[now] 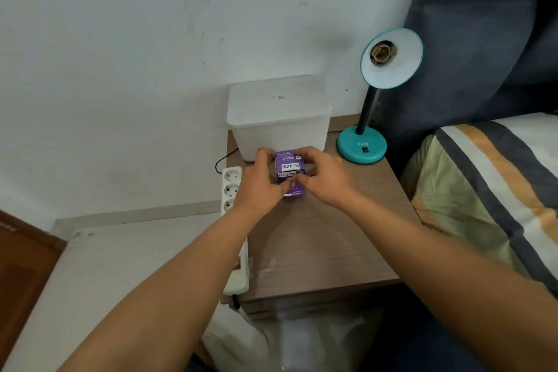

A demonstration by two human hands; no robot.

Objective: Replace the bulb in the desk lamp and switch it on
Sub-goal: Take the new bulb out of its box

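A teal desk lamp [362, 146] stands at the back right of the wooden bedside table [326, 244]. Its shade [401, 66] faces me and the socket [383, 53] inside holds no bulb. A purple bulb box [289, 164] sits low over the table in front of the white bin. My left hand [261, 183] grips the box's left side. On the right side and top flap are the fingers of my right hand [324, 175]. The box hides whatever is inside it.
A white lidded plastic bin [279, 118] stands at the table's back. A white power strip [232, 187] runs along the table's left edge with a black cord. A striped bed [489, 190] lies to the right, a dark headboard behind the lamp.
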